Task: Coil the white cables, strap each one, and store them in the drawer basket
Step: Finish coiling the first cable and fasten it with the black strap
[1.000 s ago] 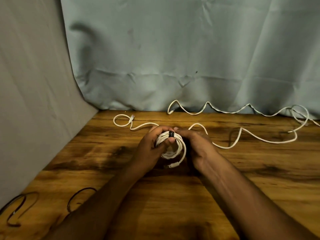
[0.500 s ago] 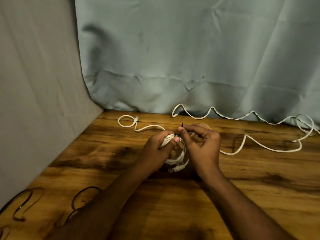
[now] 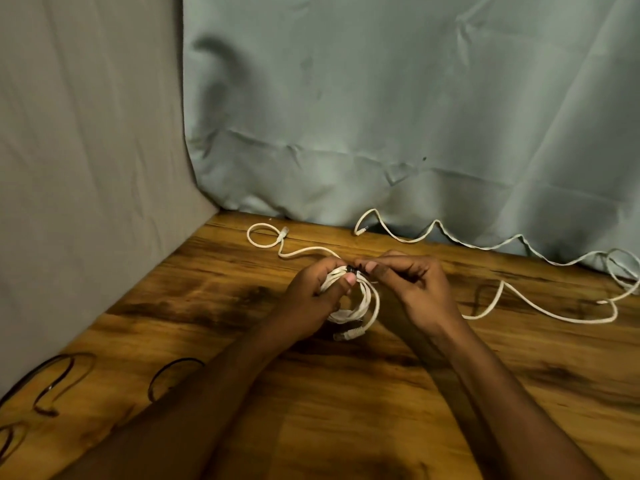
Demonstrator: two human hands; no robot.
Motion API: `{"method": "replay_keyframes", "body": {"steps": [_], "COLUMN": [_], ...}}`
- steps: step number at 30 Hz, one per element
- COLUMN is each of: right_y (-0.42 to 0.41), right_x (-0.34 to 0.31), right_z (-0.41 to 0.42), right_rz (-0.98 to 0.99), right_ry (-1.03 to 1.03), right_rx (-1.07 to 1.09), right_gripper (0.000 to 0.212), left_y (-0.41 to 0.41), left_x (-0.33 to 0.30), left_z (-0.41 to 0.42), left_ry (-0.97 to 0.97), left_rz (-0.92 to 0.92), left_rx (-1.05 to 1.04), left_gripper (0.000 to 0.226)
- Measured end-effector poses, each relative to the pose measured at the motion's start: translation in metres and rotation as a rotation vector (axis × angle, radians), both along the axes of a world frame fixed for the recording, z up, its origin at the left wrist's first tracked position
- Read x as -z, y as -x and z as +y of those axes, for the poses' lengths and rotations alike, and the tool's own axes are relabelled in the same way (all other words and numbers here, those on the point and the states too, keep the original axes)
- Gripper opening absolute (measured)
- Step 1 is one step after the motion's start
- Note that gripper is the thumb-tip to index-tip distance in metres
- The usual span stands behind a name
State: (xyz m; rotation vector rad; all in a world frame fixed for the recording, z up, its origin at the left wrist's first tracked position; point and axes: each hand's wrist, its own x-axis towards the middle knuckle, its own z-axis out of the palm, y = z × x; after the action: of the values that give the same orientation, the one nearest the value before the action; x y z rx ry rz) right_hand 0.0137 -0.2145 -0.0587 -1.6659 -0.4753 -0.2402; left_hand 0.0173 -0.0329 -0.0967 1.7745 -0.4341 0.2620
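Coiled white cable [image 3: 360, 303]: held just above the brown wooden tabletop [image 3: 346, 393], plug end hanging at the bottom. Left hand [image 3: 311, 299]: fingers curled round the coil's left side, thumb across the strands. Right hand [image 3: 412, 289]: thumb and forefinger pinching the small black strap [image 3: 352, 269] at the coil's top. Loose white cables [image 3: 540, 306]: lying behind, by the pale green cloth backdrop [image 3: 381, 116].

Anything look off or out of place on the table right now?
Nothing damaged or spilled. Both hands, left hand and right hand, work a black strap on the coiled cable. Two loose white cables lie uncoiled along the curtain, and spare black straps sit near the table's left edge.
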Motion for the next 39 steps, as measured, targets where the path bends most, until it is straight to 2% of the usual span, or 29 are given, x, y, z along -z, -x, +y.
{"method": "replay_keyframes", "body": {"steps": [7,11,17,22,26,30,35,39], "right_y": [0.0,0.003,0.002,0.0,0.001,0.003,0.003,0.001], "right_x": [-0.003,-0.004,-0.005,-0.005,-0.005,-0.006,-0.006,-0.004], "right_z": [-0.013,-0.021,-0.022,-0.021,-0.023,-0.023,-0.021,-0.02], "right_rz": [0.049,0.038,0.038,0.001,-0.079,-0.001,0.163,0.182], "right_ry": [0.038,0.077,0.111,0.161,0.326,0.322,0.227,0.224], "right_rx": [-0.072,-0.124,-0.125,-0.116,-0.038,-0.044,-0.084,-0.084], "right_gripper": [0.019,0.015,0.029,0.025,0.013,0.003,0.01,0.019], "left_y": [0.001,0.002,0.002,0.0,-0.001,-0.002,-0.002,-0.002], "left_x": [0.002,0.003,0.003,0.003,0.004,0.004,0.004,0.004], "left_z": [0.0,-0.001,-0.001,-0.001,0.0,0.0,-0.001,-0.002], "left_ry": [-0.046,-0.084,-0.083,-0.08,-0.081,-0.126,-0.194,-0.227], "left_rz": [-0.002,-0.016,-0.004,0.0,0.015,-0.007,-0.049,-0.103], "left_rx": [0.073,0.102,0.12,0.118,0.12,0.113,0.071,0.061], "left_gripper": [0.014,0.017,0.017,0.018,0.017,0.02,0.023,0.02]}}
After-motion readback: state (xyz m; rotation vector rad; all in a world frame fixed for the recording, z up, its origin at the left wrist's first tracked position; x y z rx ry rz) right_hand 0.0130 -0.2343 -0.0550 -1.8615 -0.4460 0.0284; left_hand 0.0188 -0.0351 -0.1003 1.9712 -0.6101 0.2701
